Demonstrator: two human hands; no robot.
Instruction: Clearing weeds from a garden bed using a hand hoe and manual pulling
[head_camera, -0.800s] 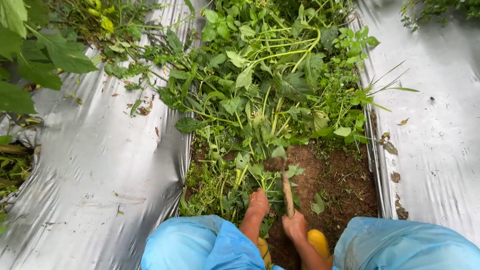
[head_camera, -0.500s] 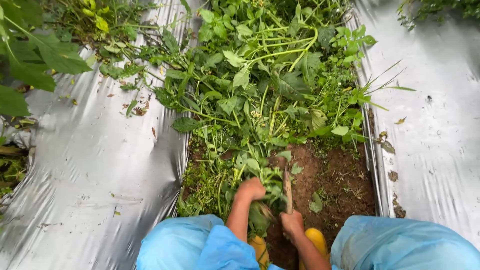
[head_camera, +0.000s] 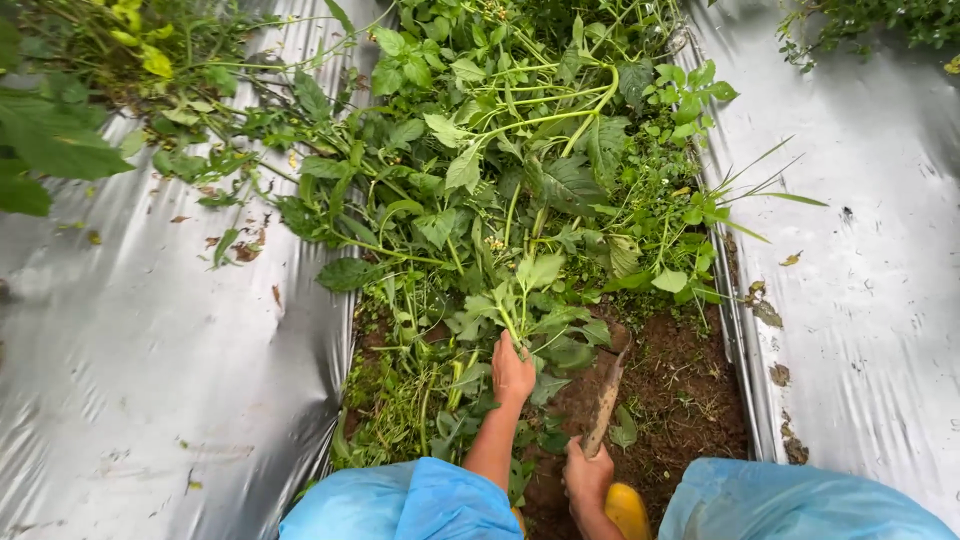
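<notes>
The left hand (head_camera: 512, 372) has its fingers closed around a bunch of leafy weed stems (head_camera: 520, 300), which rise just above the fingers. The right hand (head_camera: 586, 476) grips the wooden handle of a small hoe (head_camera: 606, 398) (its blade lies hidden among leaves), slanting up beside the left hand over bare brown soil (head_camera: 680, 380). Silver mulch film (head_camera: 150, 350) flanks both sides.

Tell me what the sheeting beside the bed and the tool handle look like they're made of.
The silver sheeting looks like thin plastic film with a glossy, metallic finish: it wrinkles and throws soft reflections. The tool handle in the right hand looks like bare wood, brown, dull and soil-smeared; its head is hidden in soil, so I can't tell its material. The left hand grips green plant stems.
</notes>
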